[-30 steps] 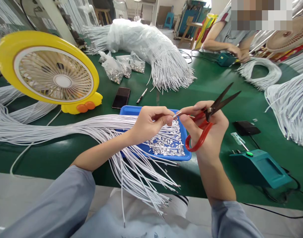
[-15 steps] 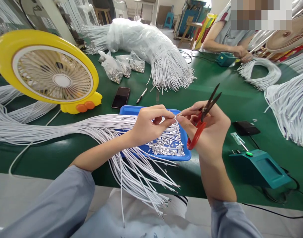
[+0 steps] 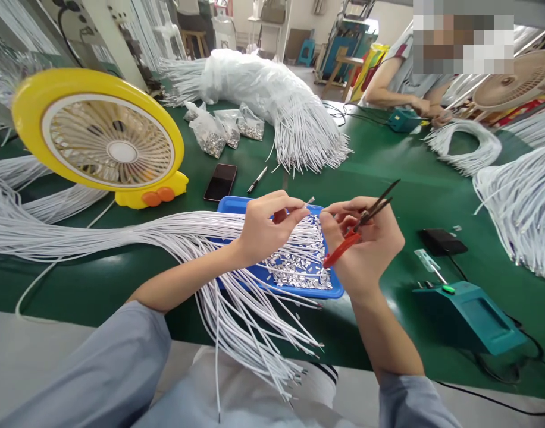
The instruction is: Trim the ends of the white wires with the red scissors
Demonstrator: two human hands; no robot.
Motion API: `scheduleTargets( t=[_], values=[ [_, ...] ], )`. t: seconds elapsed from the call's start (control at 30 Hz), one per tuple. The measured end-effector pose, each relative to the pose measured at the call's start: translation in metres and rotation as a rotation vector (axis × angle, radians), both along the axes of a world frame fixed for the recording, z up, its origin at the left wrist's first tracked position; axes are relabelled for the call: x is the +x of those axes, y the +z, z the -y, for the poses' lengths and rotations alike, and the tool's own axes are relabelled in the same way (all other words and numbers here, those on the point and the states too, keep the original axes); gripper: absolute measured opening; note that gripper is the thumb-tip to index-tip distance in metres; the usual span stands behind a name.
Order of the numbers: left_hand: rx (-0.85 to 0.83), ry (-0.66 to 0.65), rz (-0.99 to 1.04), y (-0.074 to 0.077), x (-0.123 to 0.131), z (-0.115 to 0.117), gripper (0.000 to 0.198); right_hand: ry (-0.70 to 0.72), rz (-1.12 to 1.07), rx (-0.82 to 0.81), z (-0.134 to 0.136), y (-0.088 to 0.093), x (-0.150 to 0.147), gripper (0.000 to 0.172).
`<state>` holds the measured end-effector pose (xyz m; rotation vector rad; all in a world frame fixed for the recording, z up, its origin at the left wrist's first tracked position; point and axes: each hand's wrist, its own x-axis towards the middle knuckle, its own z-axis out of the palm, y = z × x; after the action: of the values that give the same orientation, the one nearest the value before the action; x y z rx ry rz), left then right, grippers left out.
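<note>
My left hand [image 3: 272, 223] is closed in a pinch on a white wire, and the wire's pale end [image 3: 310, 202] sticks up past the fingertips. My right hand [image 3: 366, 244], a little to the right, holds red-handled scissors [image 3: 344, 248] with the dark blades pointing up and away. Its thumb and forefinger are close together, and whether they hold anything more is unclear. Beneath both hands lies a blue tray [image 3: 337, 285] with many small silvery metal pieces [image 3: 294, 270]. A bundle of white wires [image 3: 165, 223] runs over the tray, with loose ends [image 3: 263, 339] hanging toward my lap.
On the left stands a yellow fan [image 3: 98, 83]. A phone [image 3: 220, 182], a pen [image 3: 257, 179] and bags of metal parts [image 3: 210, 137] lie behind the tray. To the right is a teal device [image 3: 473, 318]. A co-worker's hands [image 3: 433, 110] are at the far right.
My hands have moved apart from touching fingertips, leaving a small gap. The scissors have tilted lower in my right hand. The whole view has shifted slightly.
</note>
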<state>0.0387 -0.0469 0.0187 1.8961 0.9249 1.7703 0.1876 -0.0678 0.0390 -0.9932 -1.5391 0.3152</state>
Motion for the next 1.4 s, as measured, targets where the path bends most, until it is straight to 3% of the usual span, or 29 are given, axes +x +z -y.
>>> scheduleTargets(
  t=[0.17,0.3,0.53,0.7,1.1,1.4],
  values=[
    [-0.187,-0.154,0.117,0.01,-0.007,-0.001,0.013,0.087,0.095,-0.114,-0.01,0.007,0.014,0.026],
    [-0.227,-0.215,0.159,0.015,-0.009,-0.001,0.019,0.107,0.256,-0.163,-0.013,0.008,0.015,0.033],
    [-0.106,-0.156,0.092,0.012,-0.011,-0.004,0.015,0.079,0.485,-0.091,-0.012,0.01,0.015,0.041],
    [-0.002,-0.11,0.033,0.009,-0.011,-0.005,0.012,0.053,0.568,-0.143,-0.01,0.015,0.016,0.037],
    [-0.019,-0.144,-0.031,0.007,-0.01,-0.002,0.014,0.079,0.605,-0.168,-0.01,0.013,0.012,0.038],
    [0.029,-0.206,-0.029,0.011,-0.011,0.001,0.016,0.178,0.529,-0.2,-0.007,0.014,0.011,0.032]
  ],
)
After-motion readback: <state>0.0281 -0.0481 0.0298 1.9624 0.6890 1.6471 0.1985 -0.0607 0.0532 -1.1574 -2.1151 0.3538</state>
